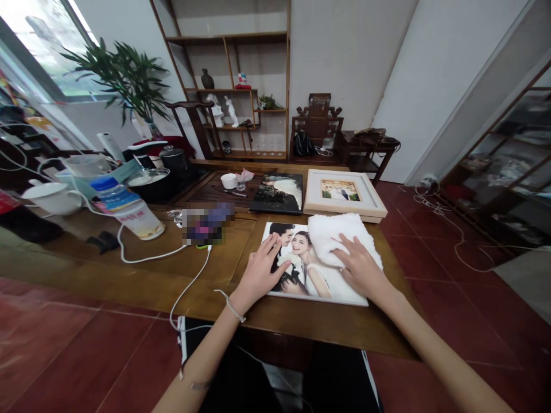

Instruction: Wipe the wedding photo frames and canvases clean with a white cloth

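A photo album [321, 282] with a couple's picture on its white cover lies flat near the table's front right edge. My left hand [266, 265] rests open on the left part of this cover, its fingers spread. A folded white towel [346, 229] covers the cover's upper right corner and hangs over the right edge. My right hand [360, 265] grips the towel against the cover, with some fingers apart and pressing into the cloth. Just behind lie a dark album [278, 193] and a pale framed photo [344, 192].
Left on the wooden table [215, 269] stand a blue-capped bottle [129, 206], a white cup [54, 196] and a black pot [148, 180]. A white cable [181, 298] trails from a blurred-out object [209, 223] over the front edge. Shelves [241, 40] stand behind.
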Available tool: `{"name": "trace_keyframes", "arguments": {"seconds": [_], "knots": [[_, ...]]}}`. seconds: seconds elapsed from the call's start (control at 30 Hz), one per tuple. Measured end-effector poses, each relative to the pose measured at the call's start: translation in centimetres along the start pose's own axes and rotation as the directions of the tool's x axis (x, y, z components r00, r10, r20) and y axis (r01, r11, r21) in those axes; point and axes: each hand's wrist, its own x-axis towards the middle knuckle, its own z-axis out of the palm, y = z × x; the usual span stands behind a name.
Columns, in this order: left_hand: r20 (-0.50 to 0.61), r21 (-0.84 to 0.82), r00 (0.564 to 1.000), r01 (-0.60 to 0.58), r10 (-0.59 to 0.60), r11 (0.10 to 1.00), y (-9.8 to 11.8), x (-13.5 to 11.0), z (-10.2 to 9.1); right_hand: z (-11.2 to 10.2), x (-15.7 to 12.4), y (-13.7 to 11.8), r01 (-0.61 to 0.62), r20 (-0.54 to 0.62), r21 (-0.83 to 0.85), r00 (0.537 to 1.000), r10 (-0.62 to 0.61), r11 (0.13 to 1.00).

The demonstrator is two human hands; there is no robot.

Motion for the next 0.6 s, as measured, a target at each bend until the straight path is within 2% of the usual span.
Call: {"name": "trace_keyframes", "arguments": {"seconds": [0.17,0.27,0.33,0.53,0.6], "knots": [[-0.015,-0.054,1.0,-0.008,0.007,0.999,-0.6,0.2,-0.1,-2.9,-3.5,-5.7,0.028,0.038,0.023,0.999,-0.029,0.999],[-0.013,-0.078,0.999,-0.033,0.033,0.996,-0.8,0.3,-0.4,-4.0,-4.8,-7.2,0.038,0.061,0.073,0.997,-0.042,0.997],[-0.006,-0.095,0.999,-0.044,0.044,0.995,-0.9,0.3,-0.6,-3.8,-4.5,-6.5,0.009,0.058,0.092,0.998,-0.015,0.996],[0.026,-0.129,0.998,-0.046,0.05,0.991,-0.9,0.2,-0.6,-0.4,0.2,-0.2,-0.088,0.004,0.093,0.996,0.088,0.992],[0.028,-0.127,0.999,-0.038,0.042,0.991,-1.0,0.2,-0.5,0.2,1.2,0.9,-0.097,-0.004,0.09,0.995,0.098,0.991]]}}
